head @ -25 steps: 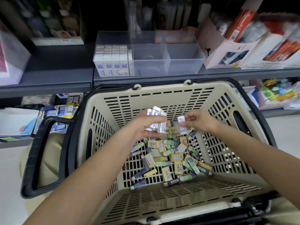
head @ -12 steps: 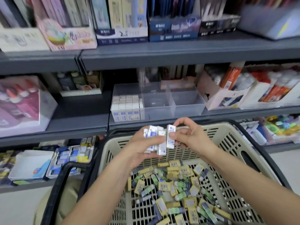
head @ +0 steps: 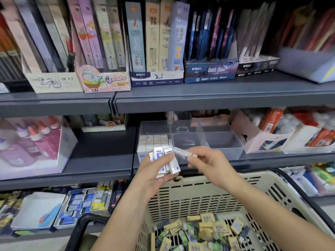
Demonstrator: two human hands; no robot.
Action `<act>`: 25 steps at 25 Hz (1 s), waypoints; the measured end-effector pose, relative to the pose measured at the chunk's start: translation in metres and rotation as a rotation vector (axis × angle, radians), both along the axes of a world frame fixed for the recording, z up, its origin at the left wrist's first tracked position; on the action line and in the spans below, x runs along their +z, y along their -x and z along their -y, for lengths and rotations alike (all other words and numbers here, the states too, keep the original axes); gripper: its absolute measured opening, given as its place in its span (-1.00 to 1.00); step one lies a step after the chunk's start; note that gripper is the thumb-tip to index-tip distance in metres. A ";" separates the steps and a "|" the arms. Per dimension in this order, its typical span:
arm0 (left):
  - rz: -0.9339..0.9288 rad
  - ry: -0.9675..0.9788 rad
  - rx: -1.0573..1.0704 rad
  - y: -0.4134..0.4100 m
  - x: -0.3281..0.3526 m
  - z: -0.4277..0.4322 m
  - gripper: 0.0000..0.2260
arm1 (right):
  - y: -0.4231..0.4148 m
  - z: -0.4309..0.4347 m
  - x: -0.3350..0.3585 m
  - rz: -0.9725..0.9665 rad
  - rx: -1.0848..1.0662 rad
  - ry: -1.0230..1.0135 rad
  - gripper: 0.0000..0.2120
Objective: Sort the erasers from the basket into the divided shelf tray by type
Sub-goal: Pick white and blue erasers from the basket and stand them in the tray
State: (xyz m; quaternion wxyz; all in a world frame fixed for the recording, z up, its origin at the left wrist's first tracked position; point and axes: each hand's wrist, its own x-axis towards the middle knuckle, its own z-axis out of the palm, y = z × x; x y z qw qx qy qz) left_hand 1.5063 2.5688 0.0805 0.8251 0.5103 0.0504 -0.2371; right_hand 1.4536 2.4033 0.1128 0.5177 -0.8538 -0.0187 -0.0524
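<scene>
My left hand (head: 154, 174) grips a bunch of white-and-blue erasers (head: 164, 160) above the far rim of the beige basket (head: 199, 194). My right hand (head: 208, 163) pinches one white eraser (head: 182, 152), blurred, just right of the bunch. Behind them on the middle shelf stands the clear divided tray (head: 223, 142). Its left compartment holds rows of white erasers (head: 154, 140); the middle and right compartments look empty. Several yellow, green and blue erasers (head: 199, 232) lie in the basket bottom.
Grey shelves (head: 199, 98) carry pen boxes above, a pink box of glue bottles (head: 30, 145) to the left and open cartons (head: 272, 134) to the right of the tray. The basket's black handle (head: 76, 230) hangs at its left.
Both hands have risen from the basket toward the tray with the white erasers. My right hand has drawn one eraser out of the bunch. The view has tilted upward.
</scene>
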 end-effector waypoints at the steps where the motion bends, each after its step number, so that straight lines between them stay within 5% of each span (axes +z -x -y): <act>1: 0.005 0.007 0.026 -0.005 -0.001 -0.002 -0.66 | -0.005 0.002 0.003 -0.015 -0.060 -0.067 -0.83; 8: 0.123 -0.076 0.084 -0.016 -0.014 -0.005 -0.71 | -0.030 0.009 0.007 -0.093 -0.130 -0.278 -0.85; 13: 0.172 -0.106 0.172 -0.022 -0.023 -0.020 -0.66 | -0.066 0.010 0.006 -0.095 -0.195 -0.235 -0.81; 20: 0.158 -0.112 0.188 -0.025 -0.029 -0.025 -0.64 | -0.113 -0.010 0.005 0.051 -0.212 0.583 -0.86; 25: 0.145 -0.099 0.178 -0.027 -0.030 -0.026 -0.65 | -0.128 -0.019 0.023 -0.111 -0.075 0.849 -0.80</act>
